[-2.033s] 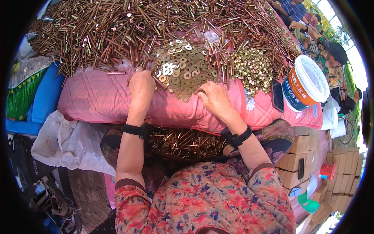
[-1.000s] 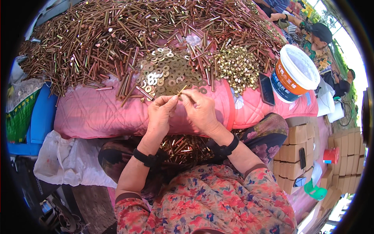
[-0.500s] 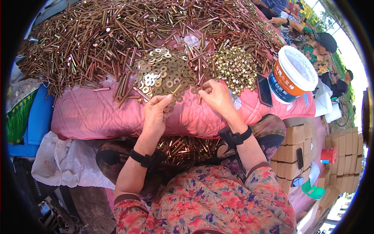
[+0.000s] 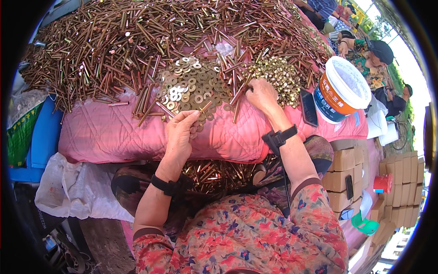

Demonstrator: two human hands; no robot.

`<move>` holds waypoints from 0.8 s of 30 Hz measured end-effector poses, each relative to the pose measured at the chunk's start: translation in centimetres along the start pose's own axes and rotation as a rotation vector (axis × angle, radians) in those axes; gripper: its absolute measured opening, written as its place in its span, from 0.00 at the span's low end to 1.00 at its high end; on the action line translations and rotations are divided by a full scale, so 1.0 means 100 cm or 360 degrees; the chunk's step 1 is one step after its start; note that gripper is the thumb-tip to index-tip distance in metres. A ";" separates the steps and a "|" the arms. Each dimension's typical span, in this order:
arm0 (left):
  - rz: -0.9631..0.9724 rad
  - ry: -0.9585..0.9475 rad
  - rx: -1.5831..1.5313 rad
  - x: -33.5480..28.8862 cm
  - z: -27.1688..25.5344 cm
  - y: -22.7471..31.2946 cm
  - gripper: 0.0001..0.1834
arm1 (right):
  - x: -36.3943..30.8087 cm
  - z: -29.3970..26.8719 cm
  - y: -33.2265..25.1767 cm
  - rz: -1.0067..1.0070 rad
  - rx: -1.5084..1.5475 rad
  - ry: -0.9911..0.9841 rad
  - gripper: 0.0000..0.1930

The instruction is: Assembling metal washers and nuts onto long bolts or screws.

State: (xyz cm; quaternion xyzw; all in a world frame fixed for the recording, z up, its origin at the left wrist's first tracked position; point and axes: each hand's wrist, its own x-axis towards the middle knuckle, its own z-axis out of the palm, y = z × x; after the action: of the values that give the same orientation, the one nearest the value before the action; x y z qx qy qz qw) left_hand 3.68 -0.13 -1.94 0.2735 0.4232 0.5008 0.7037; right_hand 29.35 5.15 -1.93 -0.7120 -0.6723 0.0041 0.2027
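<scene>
My left hand (image 4: 181,132) is closed in a pinch on a slim gold-coloured bolt (image 4: 206,107), which points up and to the right. Several flat washers (image 4: 195,129) show beside its palm; whether they are held or lie on the cloth is unclear. Just beyond this hand spreads a pile of washers (image 4: 189,82). At the left edge of a heap of small gold nuts (image 4: 276,77) is my right hand (image 4: 263,96), its fingers curled together with their tips partly hidden. Near those fingers lie some loose long bolts (image 4: 237,93).
A large heap of long coppery bolts (image 4: 114,45) covers the far side of the pink quilted cloth (image 4: 114,137). Right of the nuts are a dark phone (image 4: 309,108) and a white bucket (image 4: 335,102). Cardboard boxes (image 4: 340,180) stand lower right; co-workers (image 4: 378,52) sit at far right.
My right hand has moved up and right, from beside the washers to the edge of the nuts. The left hand keeps the bolt in nearly the same place.
</scene>
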 end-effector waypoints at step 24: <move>0.0160 0.0004 0.0152 -0.001 -0.003 0.023 0.02 | -0.052 -0.033 -0.070 -0.0443 0.0730 0.0169 0.12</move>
State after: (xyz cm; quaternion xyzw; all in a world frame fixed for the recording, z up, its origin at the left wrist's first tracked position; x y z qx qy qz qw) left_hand 2.33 0.59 -0.25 0.3270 0.4332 0.5152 0.6633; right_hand 23.06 -0.64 1.74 -0.5474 -0.7337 0.0910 0.3921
